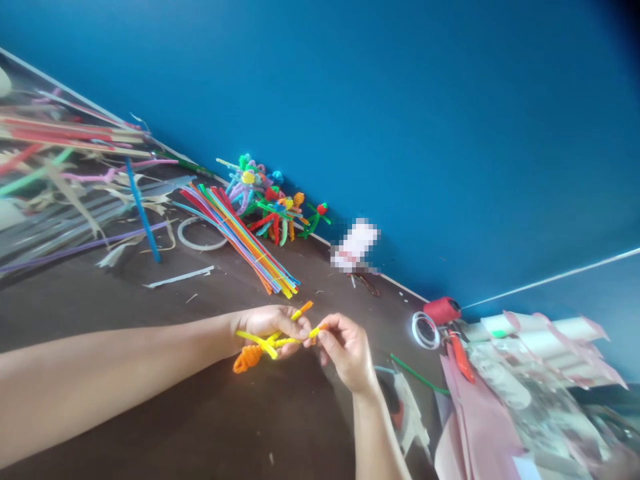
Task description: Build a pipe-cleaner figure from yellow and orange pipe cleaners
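Currently, you have one figure (271,345) between your hands over the table (200,420): left hand (273,321) pinching a leg (287,342), seemingly as a brace, right hand (346,348) pinching that leg's orange tip (323,327).

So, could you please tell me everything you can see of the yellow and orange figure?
The yellow and orange figure looks made of fuzzy, bendable stems. A coiled orange knob forms its lower-left end in the picture; short yellow pieces stick out beside it, and twisted yellow stems run rightward, two ending in orange tips. It is held over the dark table, the left hand gripping it and the right hand pinching one orange-tipped end.
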Action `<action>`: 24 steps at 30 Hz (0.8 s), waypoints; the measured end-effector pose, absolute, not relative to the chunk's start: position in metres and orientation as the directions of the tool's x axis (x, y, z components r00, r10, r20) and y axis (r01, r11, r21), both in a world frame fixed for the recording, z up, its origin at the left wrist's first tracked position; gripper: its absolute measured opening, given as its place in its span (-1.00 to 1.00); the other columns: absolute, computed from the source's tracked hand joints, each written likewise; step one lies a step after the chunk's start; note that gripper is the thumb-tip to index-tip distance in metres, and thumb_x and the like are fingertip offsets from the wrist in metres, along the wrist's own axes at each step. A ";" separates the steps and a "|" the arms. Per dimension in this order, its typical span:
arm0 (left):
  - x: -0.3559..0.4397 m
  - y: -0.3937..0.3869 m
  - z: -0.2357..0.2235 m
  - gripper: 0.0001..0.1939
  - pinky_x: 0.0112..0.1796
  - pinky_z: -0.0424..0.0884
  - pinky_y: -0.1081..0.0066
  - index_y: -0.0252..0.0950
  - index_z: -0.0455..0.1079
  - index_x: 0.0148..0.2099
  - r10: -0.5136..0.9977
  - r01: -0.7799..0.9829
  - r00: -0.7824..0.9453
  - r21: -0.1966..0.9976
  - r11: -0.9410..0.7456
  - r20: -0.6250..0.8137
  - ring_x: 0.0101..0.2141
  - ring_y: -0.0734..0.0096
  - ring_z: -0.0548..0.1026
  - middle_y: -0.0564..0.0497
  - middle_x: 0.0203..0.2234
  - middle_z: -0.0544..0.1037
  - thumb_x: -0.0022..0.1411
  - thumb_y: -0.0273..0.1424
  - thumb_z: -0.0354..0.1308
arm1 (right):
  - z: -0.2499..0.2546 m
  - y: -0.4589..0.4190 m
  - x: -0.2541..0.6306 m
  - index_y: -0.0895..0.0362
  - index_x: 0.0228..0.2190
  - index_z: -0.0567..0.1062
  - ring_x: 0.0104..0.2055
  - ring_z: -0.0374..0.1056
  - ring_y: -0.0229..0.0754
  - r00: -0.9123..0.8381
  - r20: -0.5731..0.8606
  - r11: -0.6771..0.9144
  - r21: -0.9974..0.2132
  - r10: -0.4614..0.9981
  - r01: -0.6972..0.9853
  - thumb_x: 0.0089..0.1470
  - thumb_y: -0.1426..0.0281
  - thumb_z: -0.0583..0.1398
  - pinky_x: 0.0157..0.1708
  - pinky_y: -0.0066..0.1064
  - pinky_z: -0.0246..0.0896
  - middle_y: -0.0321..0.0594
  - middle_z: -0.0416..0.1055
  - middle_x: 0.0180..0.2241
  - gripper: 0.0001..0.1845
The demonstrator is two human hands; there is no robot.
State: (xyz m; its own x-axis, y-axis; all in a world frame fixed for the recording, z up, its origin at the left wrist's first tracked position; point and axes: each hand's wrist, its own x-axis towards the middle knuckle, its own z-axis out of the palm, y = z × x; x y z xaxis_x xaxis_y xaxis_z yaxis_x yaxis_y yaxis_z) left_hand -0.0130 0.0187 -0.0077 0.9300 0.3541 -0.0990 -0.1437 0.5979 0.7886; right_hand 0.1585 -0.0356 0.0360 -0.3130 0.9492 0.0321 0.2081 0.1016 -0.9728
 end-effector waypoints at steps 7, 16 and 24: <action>-0.012 0.016 -0.007 -0.84 -0.73 0.14 0.57 -0.39 0.37 -0.43 0.306 -0.175 0.952 0.772 0.611 -0.026 -0.79 0.54 0.27 0.07 -0.81 0.36 -0.01 -0.36 0.14 | 0.034 -0.036 0.154 0.15 -0.43 0.31 -0.69 0.13 -0.44 -0.372 0.066 0.116 -0.986 0.926 0.116 0.07 0.33 0.09 -0.69 -0.59 0.02 -0.32 0.38 -0.56 -0.86; 0.000 0.006 -0.001 -0.84 -0.61 0.24 0.60 -0.39 0.33 -0.44 0.669 -0.360 0.730 0.754 0.550 -0.141 -0.68 0.57 0.38 0.04 -0.71 0.44 0.01 -0.37 0.17 | 0.021 -0.023 0.163 0.18 -0.43 0.41 -0.78 0.10 -0.50 -0.158 -0.053 -0.059 -0.998 0.986 -0.033 -0.06 0.33 0.19 -0.80 -0.65 -0.11 -0.38 0.31 -0.61 -0.84; -0.001 0.007 -0.004 -0.79 -0.62 0.25 0.57 -0.39 0.33 -0.43 0.614 -0.305 0.778 0.775 0.553 -0.132 -0.68 0.53 0.39 0.03 -0.70 0.44 -0.01 -0.32 0.18 | 0.022 -0.025 0.163 0.19 -0.47 0.44 -0.78 0.11 -0.49 -0.176 -0.082 -0.096 -0.993 0.981 -0.073 -0.10 0.37 0.21 -0.81 -0.65 -0.10 -0.36 0.35 -0.62 -0.87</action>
